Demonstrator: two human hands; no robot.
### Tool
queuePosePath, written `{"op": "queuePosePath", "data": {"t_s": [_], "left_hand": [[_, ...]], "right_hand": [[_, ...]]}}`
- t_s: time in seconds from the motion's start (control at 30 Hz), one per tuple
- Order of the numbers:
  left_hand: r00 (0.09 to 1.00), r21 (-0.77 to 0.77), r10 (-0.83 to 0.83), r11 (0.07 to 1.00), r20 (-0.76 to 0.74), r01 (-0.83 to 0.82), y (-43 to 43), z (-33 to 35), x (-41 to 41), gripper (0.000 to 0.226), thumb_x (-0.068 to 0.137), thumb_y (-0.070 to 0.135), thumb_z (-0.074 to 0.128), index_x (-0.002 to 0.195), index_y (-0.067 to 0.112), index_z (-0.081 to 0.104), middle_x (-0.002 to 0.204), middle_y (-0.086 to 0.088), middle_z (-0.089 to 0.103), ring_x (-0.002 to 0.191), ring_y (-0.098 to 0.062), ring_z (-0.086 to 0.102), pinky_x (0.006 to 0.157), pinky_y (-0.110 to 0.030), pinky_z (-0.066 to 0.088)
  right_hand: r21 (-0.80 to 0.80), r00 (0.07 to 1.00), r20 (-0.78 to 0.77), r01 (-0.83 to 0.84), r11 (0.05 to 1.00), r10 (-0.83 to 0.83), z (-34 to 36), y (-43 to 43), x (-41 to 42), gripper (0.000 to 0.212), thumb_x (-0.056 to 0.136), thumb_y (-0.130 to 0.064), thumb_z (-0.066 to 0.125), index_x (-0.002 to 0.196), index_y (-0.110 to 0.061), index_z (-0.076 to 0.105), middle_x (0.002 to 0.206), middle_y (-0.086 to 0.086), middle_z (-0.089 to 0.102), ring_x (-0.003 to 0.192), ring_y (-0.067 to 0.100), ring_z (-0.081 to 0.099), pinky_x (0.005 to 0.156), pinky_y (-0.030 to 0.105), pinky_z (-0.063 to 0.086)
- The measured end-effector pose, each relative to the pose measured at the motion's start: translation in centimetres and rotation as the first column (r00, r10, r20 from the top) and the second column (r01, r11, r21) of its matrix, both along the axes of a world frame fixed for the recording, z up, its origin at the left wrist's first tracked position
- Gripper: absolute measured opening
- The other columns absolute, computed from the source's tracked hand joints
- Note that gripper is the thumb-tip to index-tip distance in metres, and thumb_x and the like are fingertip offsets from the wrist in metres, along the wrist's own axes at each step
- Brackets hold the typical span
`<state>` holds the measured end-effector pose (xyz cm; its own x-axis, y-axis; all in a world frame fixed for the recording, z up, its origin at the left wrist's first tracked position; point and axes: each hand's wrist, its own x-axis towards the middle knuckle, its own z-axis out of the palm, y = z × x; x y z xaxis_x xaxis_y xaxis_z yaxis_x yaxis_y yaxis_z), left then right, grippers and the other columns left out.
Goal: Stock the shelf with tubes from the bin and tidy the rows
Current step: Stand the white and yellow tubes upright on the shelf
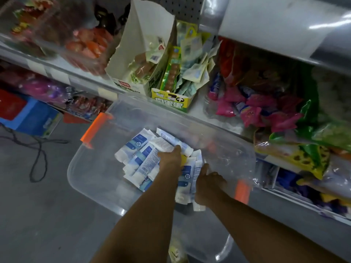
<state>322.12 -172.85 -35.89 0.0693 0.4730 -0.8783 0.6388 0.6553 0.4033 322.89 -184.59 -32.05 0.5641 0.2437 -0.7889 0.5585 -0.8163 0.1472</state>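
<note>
A clear plastic bin with orange latches stands on the floor below the shelf. Several white-and-blue tubes lie in a loose pile inside it. My left hand reaches into the pile, its fingers curled down over tubes near the middle. My right hand is in the bin at the right of the pile, thumb up, its fingers wrapped round several upright tubes. Both forearms come in from the bottom of the view.
On the shelf above the bin stand a torn white carton and a yellow-green box of snack packets. Pink and green bags lie to the right. A black cable and a blue box are on the floor at left.
</note>
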Motion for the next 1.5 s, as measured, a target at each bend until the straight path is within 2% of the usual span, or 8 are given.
{"op": "queuePosePath", "data": {"t_s": [0.07,0.27,0.4,0.5,0.77,1.03,1.27,1.5], "left_hand": [[0.993,-0.133,0.103,0.986,0.050,-0.096,0.7,1.1,-1.4,0.049,0.085,0.040,0.063,0.117,0.010,0.043,0.117,-0.020,0.056,0.077,-0.031,0.062,0.052,-0.037,0.054],[0.973,-0.271,0.175,0.954,0.148,-0.130,-0.5,5.9,-6.5,0.032,0.079,0.022,0.052,0.109,0.011,0.051,0.084,-0.011,0.058,0.057,-0.019,0.055,0.042,-0.022,0.045],[0.972,-0.104,0.126,0.989,0.200,-0.107,-3.8,12.3,-7.9,0.028,0.085,0.028,0.061,0.106,0.009,0.058,0.071,-0.008,0.061,0.052,-0.016,0.054,0.039,-0.016,0.036],[0.947,-0.008,0.122,0.992,0.298,-0.125,-8.2,17.3,-8.2,0.036,0.083,0.033,0.070,0.107,0.007,0.062,0.073,-0.009,0.062,0.055,-0.017,0.055,0.039,-0.019,0.035],[0.807,0.111,0.029,0.987,0.590,-0.117,-26.2,29.7,-6.5,0.030,0.088,0.034,0.064,0.100,0.007,0.067,0.076,-0.010,0.070,0.054,-0.020,0.061,0.041,-0.020,0.041],[0.660,0.310,-0.224,0.951,0.717,-0.014,-44.0,40.5,-3.3,0.018,0.093,0.023,0.061,0.110,0.018,0.062,0.091,-0.010,0.075,0.068,-0.018,0.069,0.044,-0.025,0.047],[0.514,0.529,-0.486,0.845,0.706,0.072,-52.2,49.8,0.4,0.023,0.091,0.027,0.062,0.114,0.025,0.063,0.103,-0.001,0.075,0.082,-0.020,0.072,0.060,-0.033,0.053],[0.361,0.637,-0.615,0.767,0.701,0.070,-55.8,57.2,4.3,0.030,0.092,0.032,0.061,0.119,0.020,0.056,0.095,0.001,0.072,0.067,-0.013,0.066,0.050,-0.025,0.049]], "right_hand": [[0.035,0.999,-0.013,0.052,0.998,-0.052,1.3,0.0,0.3,0.106,0.083,-0.043,0.063,0.148,0.003,-0.007,0.140,0.024,0.039,0.126,0.035,0.045,0.099,0.040,0.041],[0.255,0.943,-0.217,0.304,0.918,-0.252,7.5,0.0,2.4,0.048,0.079,-0.041,0.050,0.120,-0.014,0.053,0.118,0.003,0.059,0.107,0.027,0.059,0.081,0.030,0.044],[0.423,0.829,-0.456,0.522,0.741,-0.325,13.4,-2.3,3.8,0.018,0.085,-0.030,0.048,0.089,-0.013,0.053,0.069,0.002,0.050,0.060,0.020,0.050,0.052,0.022,0.035],[0.465,0.717,-0.598,0.674,0.574,-0.357,17.9,-7.2,4.4,0.016,0.083,-0.027,0.051,0.078,-0.013,0.048,0.055,0.005,0.042,0.041,0.017,0.040,0.042,0.018,0.029],[0.467,0.530,-0.823,0.836,0.288,-0.204,28.5,-26.4,5.0,0.028,0.084,-0.002,0.052,0.109,-0.008,0.062,0.086,0.019,0.062,0.059,0.021,0.063,0.057,0.030,0.045],[0.644,0.698,-0.708,0.701,0.306,-0.108,38.4,-44.5,8.0,0.042,0.084,-0.003,0.063,0.122,-0.017,0.051,0.110,0.014,0.064,0.081,0.024,0.062,0.058,0.030,0.050],[0.749,0.761,-0.645,0.648,0.138,-0.073,46.4,-53.8,10.1,0.037,0.089,-0.015,0.062,0.125,-0.016,0.055,0.100,0.009,0.071,0.080,0.022,0.065,0.069,0.038,0.052],[0.885,0.872,-0.466,0.461,-0.069,-0.147,53.5,-58.4,11.6,0.039,0.090,-0.013,0.063,0.127,-0.014,0.051,0.115,0.012,0.065,0.091,0.025,0.063,0.081,0.043,0.054]]}}
